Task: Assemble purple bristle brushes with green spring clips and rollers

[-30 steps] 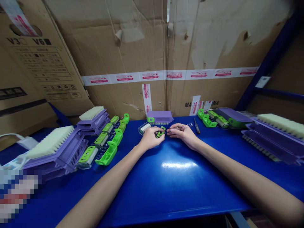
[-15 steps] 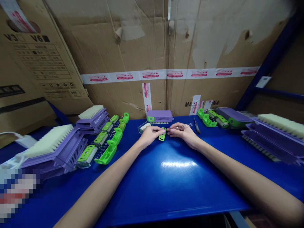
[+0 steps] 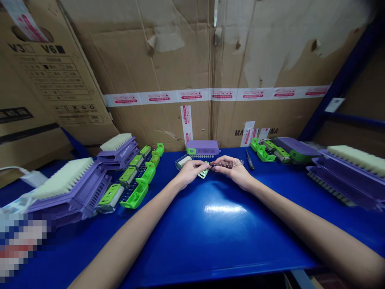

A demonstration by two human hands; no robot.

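My left hand (image 3: 189,174) pinches a small green slotted plastic plate (image 3: 203,174) between thumb and fingers, over the middle of the blue table. Beside it, my right hand (image 3: 236,172) is closed on a thin coil spring (image 3: 231,163), which runs back across the fingers. The spring's near end meets the green plate at the fingertips; whether it is hooked on cannot be made out. Just behind the left hand sits a clear case with a white block (image 3: 183,161). Behind both hands lies a purple brush housing (image 3: 203,147) with a green end, bristles down.
Purple housings with cream bristles (image 3: 64,176) are stacked at left, beside green-topped clear cases (image 3: 110,195) and bright green brackets (image 3: 135,195). A dark slim tool (image 3: 250,159) lies right of my hands. More purple housings (image 3: 345,172) stand at right. Cardboard (image 3: 168,60) walls the back.
The green plate has tilted in my left fingers and its face now catches the light. More of the spring shows across my right hand. Both hands stay in nearly the same place.
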